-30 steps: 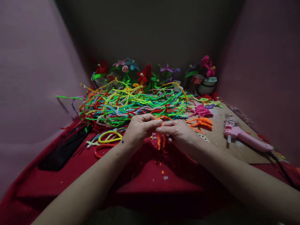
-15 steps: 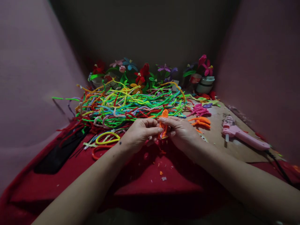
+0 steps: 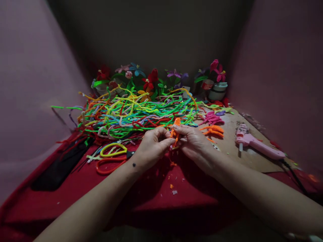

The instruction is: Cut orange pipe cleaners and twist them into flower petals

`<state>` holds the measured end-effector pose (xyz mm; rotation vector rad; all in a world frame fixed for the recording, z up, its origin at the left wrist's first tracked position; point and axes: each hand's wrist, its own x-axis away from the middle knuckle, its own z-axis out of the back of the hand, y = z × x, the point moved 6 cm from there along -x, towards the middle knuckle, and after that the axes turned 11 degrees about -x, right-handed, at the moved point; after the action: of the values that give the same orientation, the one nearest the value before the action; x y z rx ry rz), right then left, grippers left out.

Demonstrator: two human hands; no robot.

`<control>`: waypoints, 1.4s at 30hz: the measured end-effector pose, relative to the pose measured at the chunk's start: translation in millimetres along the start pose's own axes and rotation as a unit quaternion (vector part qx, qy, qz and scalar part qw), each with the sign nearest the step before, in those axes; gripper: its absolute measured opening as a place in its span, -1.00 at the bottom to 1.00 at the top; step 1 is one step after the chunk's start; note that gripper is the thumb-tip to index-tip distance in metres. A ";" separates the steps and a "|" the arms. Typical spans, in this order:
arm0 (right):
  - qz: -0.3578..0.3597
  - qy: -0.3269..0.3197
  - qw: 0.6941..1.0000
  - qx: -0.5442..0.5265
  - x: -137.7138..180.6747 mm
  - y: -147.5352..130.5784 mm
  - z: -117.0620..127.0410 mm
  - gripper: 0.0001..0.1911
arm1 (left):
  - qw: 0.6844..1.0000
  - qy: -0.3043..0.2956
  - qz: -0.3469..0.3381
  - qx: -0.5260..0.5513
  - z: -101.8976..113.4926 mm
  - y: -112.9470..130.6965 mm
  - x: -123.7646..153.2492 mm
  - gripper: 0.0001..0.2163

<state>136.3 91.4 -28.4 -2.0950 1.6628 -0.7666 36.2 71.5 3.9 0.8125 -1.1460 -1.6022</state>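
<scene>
Both my hands meet over the near part of the table, closed on an orange pipe cleaner piece (image 3: pixel 177 121) bent into a petal-like loop. My left hand (image 3: pixel 158 143) pinches its lower left side between thumb and fingers. The thumb and fingers of my right hand (image 3: pixel 193 140) grip it from the right, and its rounded top sticks up between them. Its lower end is partly hidden by my fingers. Just beyond lies a large tangled heap of colourful pipe cleaners (image 3: pixel 136 107). Scissors with yellow and red handles (image 3: pixel 113 151) lie partly behind my left wrist.
A pink glue gun (image 3: pixel 259 144) rests on a cardboard sheet (image 3: pixel 248 159) at the right, its cord trailing off. Orange petals (image 3: pixel 214 131) and pink petals (image 3: pixel 213 117) lie on the cardboard. Pipe cleaner flowers (image 3: pixel 151 79) stand behind. A black phone-like slab (image 3: pixel 58 168) lies left.
The view has shifted slightly, so the table things sit a little further left. My left hand has turned a little, baring more of the scissors. Both hands still hold the orange piece.
</scene>
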 end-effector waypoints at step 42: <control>0.040 -0.039 0.997 0.046 13.3 -7.1 -13.0 -0.90 | 0.916 -0.265 0.149 0.262 -11.0 -11.7 7.0 -0.89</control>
<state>136.0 80.9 -11.5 -1.9594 1.6276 -0.7123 40.1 62.7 -10.7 0.4916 -2.0439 -1.2964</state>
